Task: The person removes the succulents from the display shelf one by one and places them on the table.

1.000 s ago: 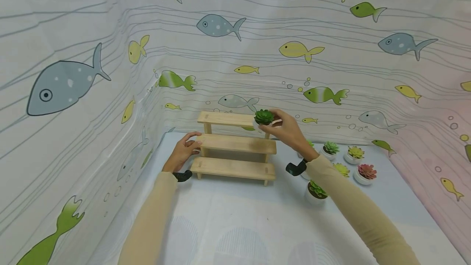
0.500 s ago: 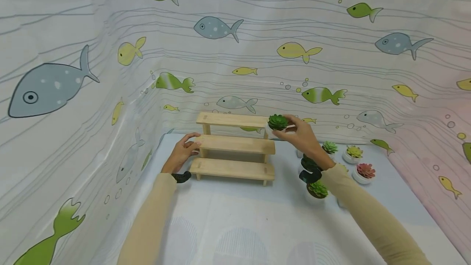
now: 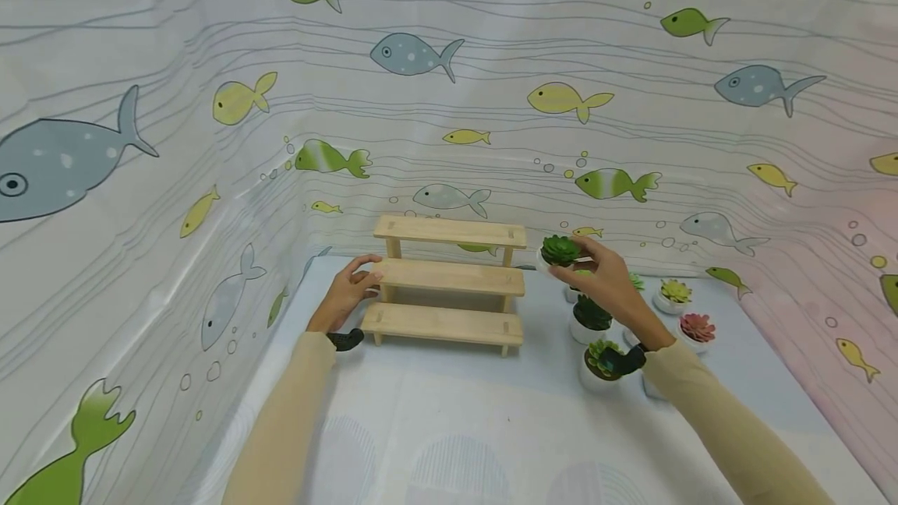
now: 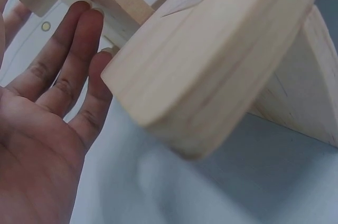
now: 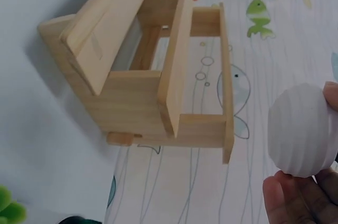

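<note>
A three-tier wooden shelf (image 3: 449,275) stands on the table against the fish-patterned back wall. My left hand (image 3: 344,294) holds the left end of its middle tier between thumb and forefinger. In the left wrist view, the other fingers (image 4: 90,39) spread loosely behind the lowest board (image 4: 174,71). To the right of the shelf, my right hand (image 3: 602,275) grips a dark green potted succulent (image 3: 559,251), raised and upright. Its ribbed white pot (image 5: 298,129) shows between thumb and fingers in the right wrist view, with the leaves hidden there.
Several more potted succulents stand right of the shelf: a dark green one (image 3: 592,313), a bright green one (image 3: 601,365), a yellow-green one (image 3: 673,294) and a red one (image 3: 697,327). My right forearm (image 3: 715,411) hides part of this group. Patterned cloth walls enclose the table (image 3: 449,411).
My right hand has carried the dark green succulent rightward and slightly down, from in front of the top tier to beyond the shelf's right end. My left hand stays on the shelf.
</note>
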Available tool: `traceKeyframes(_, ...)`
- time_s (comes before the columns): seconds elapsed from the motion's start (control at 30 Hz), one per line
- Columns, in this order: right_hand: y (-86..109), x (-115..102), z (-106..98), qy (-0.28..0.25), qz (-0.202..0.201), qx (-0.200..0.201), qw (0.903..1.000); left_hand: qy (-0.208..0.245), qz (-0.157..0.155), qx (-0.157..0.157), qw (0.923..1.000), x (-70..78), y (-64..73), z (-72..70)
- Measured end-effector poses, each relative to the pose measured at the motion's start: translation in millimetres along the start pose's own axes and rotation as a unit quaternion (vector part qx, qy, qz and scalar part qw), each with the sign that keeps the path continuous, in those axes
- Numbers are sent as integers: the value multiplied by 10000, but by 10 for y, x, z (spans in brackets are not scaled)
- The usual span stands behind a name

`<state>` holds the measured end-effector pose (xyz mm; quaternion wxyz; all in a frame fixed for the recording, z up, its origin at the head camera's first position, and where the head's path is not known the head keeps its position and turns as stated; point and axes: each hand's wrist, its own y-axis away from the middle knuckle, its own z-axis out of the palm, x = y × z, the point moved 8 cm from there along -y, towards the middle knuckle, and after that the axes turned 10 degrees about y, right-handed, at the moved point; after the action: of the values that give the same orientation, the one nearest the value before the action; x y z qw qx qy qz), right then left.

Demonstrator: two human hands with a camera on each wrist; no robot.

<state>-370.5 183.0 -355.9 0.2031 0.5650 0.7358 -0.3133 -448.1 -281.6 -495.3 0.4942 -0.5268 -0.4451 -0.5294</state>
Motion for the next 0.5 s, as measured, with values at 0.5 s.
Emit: traceKeyframes(0.5,363,367,-214,16,344,-29,9994,35,25,102,9999,11,63,15)
